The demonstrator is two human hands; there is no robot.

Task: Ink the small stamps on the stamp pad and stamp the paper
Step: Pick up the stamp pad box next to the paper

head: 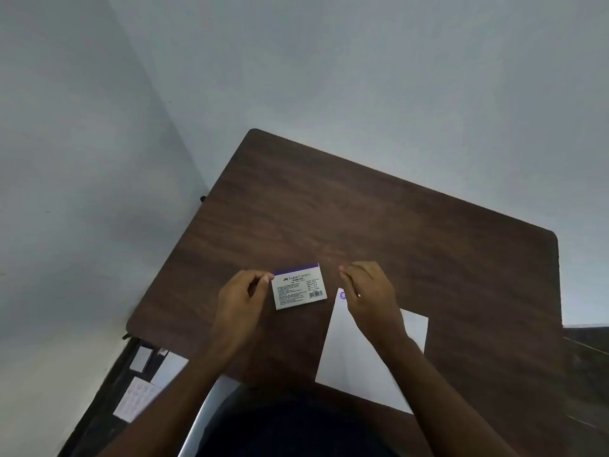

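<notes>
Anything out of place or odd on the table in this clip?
Slightly: the stamp pad lies closed with its printed label up, so no ink shows. The paper sits askew to the table edge, with one purple stamp mark in its far corner.

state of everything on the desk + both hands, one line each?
stamp pad: closed, printed label up, flat on table
paper: flat on table, one purple stamp mark at its far corner
left hand: fingertips at the pad's left edge, contact unclear
right hand: over the paper's far corner, fingers pinched, contents not visible
</notes>
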